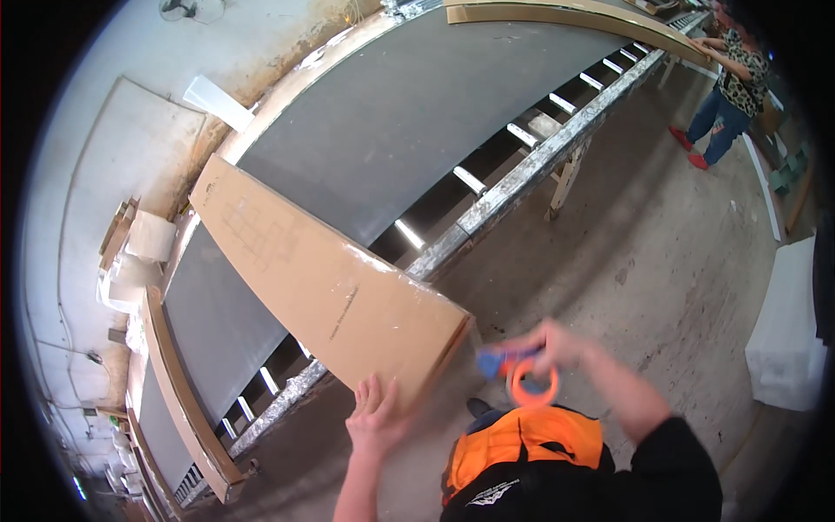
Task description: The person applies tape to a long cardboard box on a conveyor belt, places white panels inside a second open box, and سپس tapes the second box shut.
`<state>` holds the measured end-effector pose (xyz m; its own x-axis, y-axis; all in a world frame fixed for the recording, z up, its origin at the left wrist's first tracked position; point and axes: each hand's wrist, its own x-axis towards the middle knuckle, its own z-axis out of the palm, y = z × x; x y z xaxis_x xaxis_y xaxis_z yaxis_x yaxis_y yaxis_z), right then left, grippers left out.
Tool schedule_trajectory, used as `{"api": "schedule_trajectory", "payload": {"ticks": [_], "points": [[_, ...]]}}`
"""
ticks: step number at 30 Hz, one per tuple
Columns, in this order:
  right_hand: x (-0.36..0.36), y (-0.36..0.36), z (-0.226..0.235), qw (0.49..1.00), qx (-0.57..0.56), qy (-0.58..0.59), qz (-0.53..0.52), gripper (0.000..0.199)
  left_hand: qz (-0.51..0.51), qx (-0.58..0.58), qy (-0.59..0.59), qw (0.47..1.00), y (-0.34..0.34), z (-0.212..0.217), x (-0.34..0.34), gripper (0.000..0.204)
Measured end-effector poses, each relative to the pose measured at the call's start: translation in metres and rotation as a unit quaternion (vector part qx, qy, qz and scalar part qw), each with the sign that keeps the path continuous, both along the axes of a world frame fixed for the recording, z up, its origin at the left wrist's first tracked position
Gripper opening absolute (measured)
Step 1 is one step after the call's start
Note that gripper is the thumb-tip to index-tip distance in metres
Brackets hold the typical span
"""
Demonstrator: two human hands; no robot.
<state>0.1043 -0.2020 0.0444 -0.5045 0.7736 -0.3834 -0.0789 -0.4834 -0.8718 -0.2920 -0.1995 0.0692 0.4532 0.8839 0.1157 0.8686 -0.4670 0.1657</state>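
A long brown cardboard box (322, 270) lies across the roller conveyor, its near end jutting over the rail toward me. On that near end rests my left hand (376, 419), fingers laid over the top face and slightly apart. My right hand (557, 346), blurred by motion, is closed around a blue and orange tape dispenser (504, 359) just right of the box end. An orange ring (533, 384), likely the dispenser's tape reel, hangs below the fingers. The dispenser looks apart from the box.
The conveyor's dark belt (374, 122) runs along a wall, with metal rollers (470, 180) and a rail (487, 209) on my side. Other cardboard boxes lie at left (178, 391) and far along it (539, 15). A co-worker (735, 87) stands at the far right. White sheeting (787, 326) is at right.
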Motion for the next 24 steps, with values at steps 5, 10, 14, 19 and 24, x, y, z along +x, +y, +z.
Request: {"api": "schedule_trajectory", "payload": {"ticks": [5,10,14,19,24], "points": [[-0.124,-0.075,-0.004,0.969,-0.032,-0.023,-0.243,0.069,-0.268,0.038,0.039,0.962,0.049,0.059,0.102,0.063],[-0.198,-0.082,-0.03,0.899,0.123,-0.07,-0.414,0.064,-0.489,0.061,0.152,0.857,0.13,0.004,0.17,0.044],[-0.199,-0.081,-0.028,0.9,0.09,-0.031,-0.426,0.065,-0.398,-0.021,-0.042,0.916,0.15,-0.028,0.159,0.019],[-0.312,-0.144,-0.052,0.872,0.182,-0.143,-0.431,0.065,-0.309,-0.088,0.079,0.944,0.144,-0.014,0.163,0.027],[-0.42,-0.105,-0.043,0.808,0.122,-0.315,-0.482,0.056,-0.32,-0.067,0.075,0.942,0.142,-0.02,0.153,0.031]]}}
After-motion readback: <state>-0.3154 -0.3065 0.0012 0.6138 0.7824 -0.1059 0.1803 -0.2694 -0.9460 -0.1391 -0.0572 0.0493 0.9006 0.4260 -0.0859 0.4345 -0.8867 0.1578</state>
